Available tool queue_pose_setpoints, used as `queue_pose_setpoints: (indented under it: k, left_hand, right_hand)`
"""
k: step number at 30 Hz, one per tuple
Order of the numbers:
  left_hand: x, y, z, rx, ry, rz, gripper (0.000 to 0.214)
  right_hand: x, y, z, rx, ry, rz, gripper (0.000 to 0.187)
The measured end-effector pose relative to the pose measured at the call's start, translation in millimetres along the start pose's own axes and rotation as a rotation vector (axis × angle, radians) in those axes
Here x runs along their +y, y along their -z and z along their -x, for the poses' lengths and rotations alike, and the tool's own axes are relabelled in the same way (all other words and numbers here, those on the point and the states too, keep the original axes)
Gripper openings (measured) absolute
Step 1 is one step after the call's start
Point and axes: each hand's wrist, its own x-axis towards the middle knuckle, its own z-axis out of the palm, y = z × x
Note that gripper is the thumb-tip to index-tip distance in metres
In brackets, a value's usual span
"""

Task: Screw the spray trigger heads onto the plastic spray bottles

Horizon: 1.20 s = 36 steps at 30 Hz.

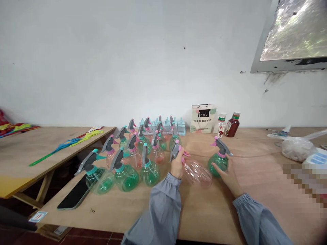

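My left hand point(177, 166) is closed around the pink-collared neck and grey trigger head of a clear pink spray bottle point(198, 174). That bottle is tipped on its side, its round base pointing right. With thumb and fingers, my right hand point(230, 176) grips the body of a green spray bottle point(216, 162), which stands upright under a grey and pink spray head. Left of my hands, several more spray bottles stand in rows, among them a green one point(150, 174) with a turquoise collar and a pink one point(158, 156).
A black phone point(74, 193) lies at the table's left edge. Behind are a pale blue rack point(181, 126), a paper bag point(203, 119), a white bottle point(221, 125) and a brown bottle point(233, 125). A plastic bag point(297, 149) lies right. Another table point(33, 149) stands left.
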Motion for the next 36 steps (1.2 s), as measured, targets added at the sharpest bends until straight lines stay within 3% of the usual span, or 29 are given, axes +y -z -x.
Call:
queue_pose_setpoints:
  k: [2, 7, 12, 18, 22, 28, 32, 36]
  left_hand:
    - [5, 2.9, -3, 0.007, 0.062, 0.058, 0.039]
    - [16, 6.2, -3, -0.202, 0.022, 0.045, 0.039]
    - [20, 9.6, -3, -0.087, -0.021, 0.064, 0.039]
    - [20, 11.7, -5, -0.284, -0.053, -0.01, 0.038]
    - [15, 13.1, -6, -0.135, -0.162, -0.049, 0.034]
    - [16, 18.2, -14, -0.074, -0.445, -0.515, 0.019]
    - [5, 23.6, -26, 0.132, -0.552, -0.729, 0.035]
    - [-6, 31.3, -32, 0.234, -0.642, -0.851, 0.043]
  right_hand:
    - [-1, 0, 0, 0.003, 0.005, 0.013, 0.084]
    - [-3, 2, 0, -0.001, -0.008, 0.025, 0.09]
    - [-4, 3, -1, -0.014, -0.008, 0.021, 0.087]
    - [-6, 3, -2, -0.006, -0.008, 0.028, 0.088]
    - [-4, 3, -2, -0.002, -0.008, 0.036, 0.087]
    - [-3, 3, -2, -0.016, 0.006, 0.028, 0.083]
    - [-5, 3, -1, -0.012, 0.013, 0.019, 0.086]
    - [-7, 3, 2, -0.036, -0.018, -0.012, 0.084]
